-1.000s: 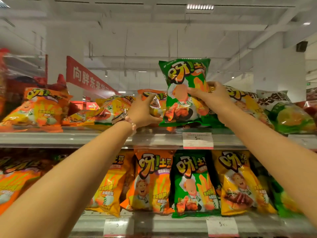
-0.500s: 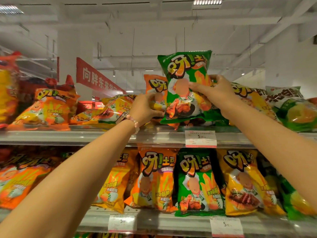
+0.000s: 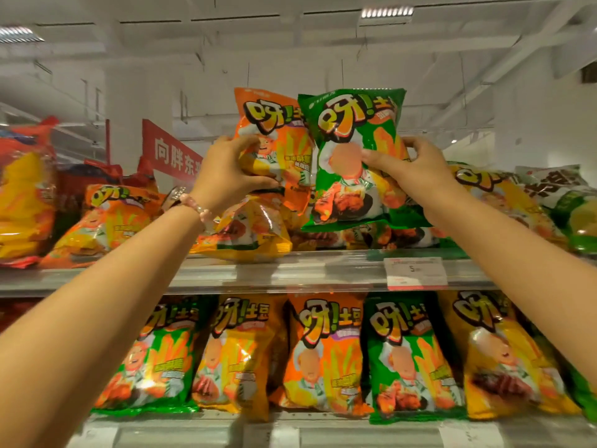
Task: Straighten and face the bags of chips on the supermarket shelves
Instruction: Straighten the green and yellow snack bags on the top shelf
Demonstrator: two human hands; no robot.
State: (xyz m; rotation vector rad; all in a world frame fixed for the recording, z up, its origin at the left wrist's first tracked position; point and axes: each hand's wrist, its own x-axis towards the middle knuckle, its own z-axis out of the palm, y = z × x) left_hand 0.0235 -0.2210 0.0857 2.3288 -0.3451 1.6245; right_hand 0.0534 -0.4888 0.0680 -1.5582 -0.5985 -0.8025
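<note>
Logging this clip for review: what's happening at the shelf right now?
A person is fronting chip bags on the top shelf. The left hand grips an orange bag and the right hand grips a green bag, both held upright side by side, faces out. Other bags on that shelf, like a yellow bag, lie slumped. The lower row stands upright.
</note>
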